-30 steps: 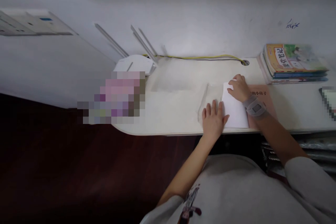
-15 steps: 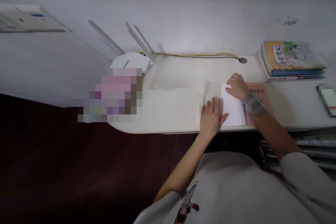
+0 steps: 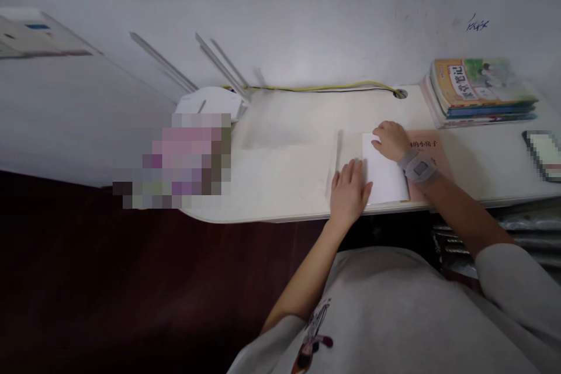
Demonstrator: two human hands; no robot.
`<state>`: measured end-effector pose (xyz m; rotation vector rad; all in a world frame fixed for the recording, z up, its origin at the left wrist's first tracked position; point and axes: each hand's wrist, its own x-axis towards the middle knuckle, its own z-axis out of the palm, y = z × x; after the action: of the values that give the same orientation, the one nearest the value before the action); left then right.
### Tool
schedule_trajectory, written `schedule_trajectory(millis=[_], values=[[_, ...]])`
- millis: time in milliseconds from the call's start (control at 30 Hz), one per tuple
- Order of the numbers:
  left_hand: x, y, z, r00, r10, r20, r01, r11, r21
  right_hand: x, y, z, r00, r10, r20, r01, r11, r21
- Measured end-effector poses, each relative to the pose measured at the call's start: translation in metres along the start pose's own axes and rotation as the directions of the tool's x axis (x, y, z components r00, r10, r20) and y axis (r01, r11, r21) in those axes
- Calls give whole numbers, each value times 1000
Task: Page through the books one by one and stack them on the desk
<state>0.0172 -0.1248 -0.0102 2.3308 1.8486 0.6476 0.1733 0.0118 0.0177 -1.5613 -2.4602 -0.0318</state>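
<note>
A thin booklet with a pink printed side (image 3: 432, 155) and a white leaf (image 3: 383, 178) lies near the table's front edge. Out from the leaf's left side extends a clear plastic sheet (image 3: 346, 149), probably a book cover. My left hand (image 3: 349, 190) rests flat on that plastic, fingers stretched and thumb apart, beside the leaf's left edge. With fingers bent, my right hand (image 3: 391, 140) is closed at the top of the white leaf; its exact hold on the leaf is partly hidden. A grey band circles the right wrist and covers some of the pink side.
A stack of books (image 3: 482, 93) stands at the back right of the white table (image 3: 280, 181), with a phone (image 3: 543, 155) in front. At left are a white router (image 3: 208, 102) and a blurred-out pink item (image 3: 188, 155). Cables (image 3: 315, 90) run along the wall.
The camera view has shifted slightly. The left hand has slid a little away from the white leaf, and the plastic's left part looks flatter. My right hand stays at the leaf's top.
</note>
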Motion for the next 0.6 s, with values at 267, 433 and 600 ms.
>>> schedule_trajectory(millis=[267,433,600], values=[[-2,-1,-3,998,54,-7,-55,995,-79,2,-3,3,988,85,-126,-55,973,223],[-8,7,-11,994,99,-36,-99,995,-9,-25,19,2,994,-79,-77,98,956,278],[-21,35,-8,862,500,-82,-503,864,-13,-42,34,8,991,-88,-103,118,934,336]])
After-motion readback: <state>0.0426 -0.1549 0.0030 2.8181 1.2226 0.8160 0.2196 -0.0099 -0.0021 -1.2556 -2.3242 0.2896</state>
